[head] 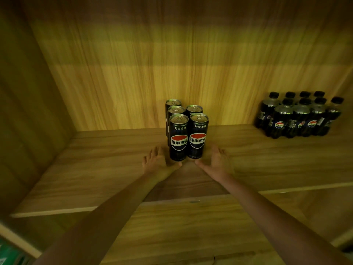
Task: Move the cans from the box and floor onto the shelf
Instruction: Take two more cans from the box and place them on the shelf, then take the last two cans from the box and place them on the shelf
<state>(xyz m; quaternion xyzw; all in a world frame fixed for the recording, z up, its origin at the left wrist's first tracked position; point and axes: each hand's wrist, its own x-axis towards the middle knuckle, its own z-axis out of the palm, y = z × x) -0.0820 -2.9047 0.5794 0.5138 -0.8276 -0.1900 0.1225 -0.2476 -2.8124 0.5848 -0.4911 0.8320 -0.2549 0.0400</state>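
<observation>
Cans, tall slim black aluminium ones with a red, white and blue roundel, are what I am working with, and from my remote seat I am reading the view from near to far. Closest, both bare forearms are reaching forward over the lower wood-grain board. My left hand (159, 163) is lying open, fingers spread, just left of the base of the front left can (178, 137), and my right hand (214, 161) is lying open the same way just right of the front right can (198, 135); neither hand is closed on anything. Whether the thumbs are touching the cans' bases I cannot tell. Those two are standing upright and side by side on the wooden shelf (107, 161), with three more cans (174, 109) packed close behind them. Farther right, well apart, a cluster of small dark plastic bottles with black caps (298, 114) is standing near the wood-grain back panel (152, 73). I am judging this as the placing step, with the front pair just set down. Next, I am expecting to draw both hands straight back without nudging the pair, then go down for more cans; box and floor are out of view.
</observation>
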